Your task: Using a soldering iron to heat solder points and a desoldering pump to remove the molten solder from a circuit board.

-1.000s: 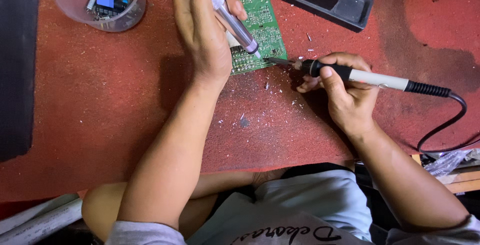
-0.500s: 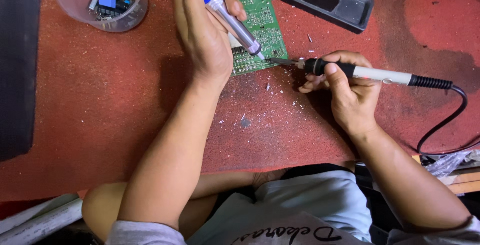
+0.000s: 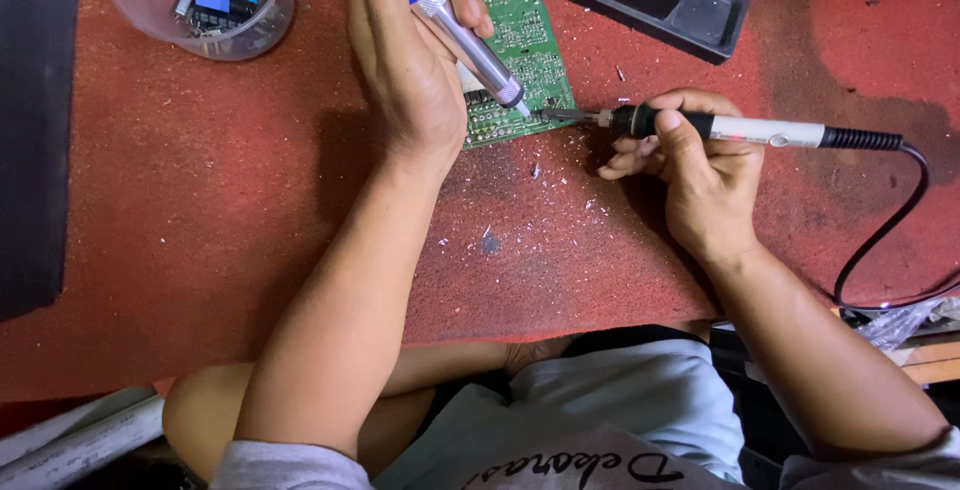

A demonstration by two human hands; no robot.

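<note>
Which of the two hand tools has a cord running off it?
The soldering iron in the right hand; a black cable trails from its end. The blue-and-silver desoldering pump in the left hand has none.

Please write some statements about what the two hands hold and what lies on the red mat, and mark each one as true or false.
1. The right hand holds a soldering iron with a black cord. True.
2. The left hand is empty. False: it holds a desoldering pump with a blue and silver body.
3. The iron's tip meets the edge of the green circuit board. True.
4. The clear cup at the upper left is empty. False: it holds small electronic parts.
5. The black stand lies at the upper left. False: it lies at the upper right.
</note>
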